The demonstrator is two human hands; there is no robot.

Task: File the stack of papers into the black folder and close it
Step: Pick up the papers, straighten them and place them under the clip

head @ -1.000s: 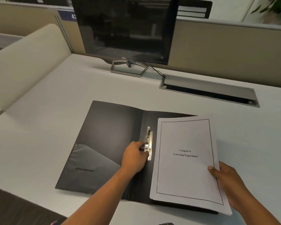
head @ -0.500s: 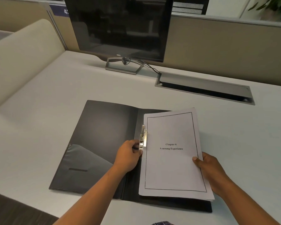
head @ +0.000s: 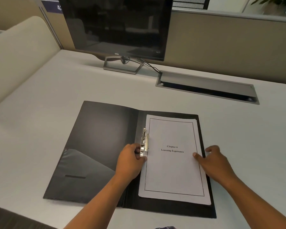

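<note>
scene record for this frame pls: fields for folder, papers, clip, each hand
folder: black plastic folder, open flat on white desk
papers: white printed paper stack on folder's right half, left edge at clip
clip: silver metal lever clip by spine, lever raised
left hand: left hand gripping clip's lower end
right hand: right hand, thumb on stack's right edge

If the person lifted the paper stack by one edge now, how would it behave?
The paper stack looks thin, so it would probably sag. Its far edges look slightly fanned, so loose sheets may slide. The raised metal clip under the left hand likely isn't clamping yet.
</note>
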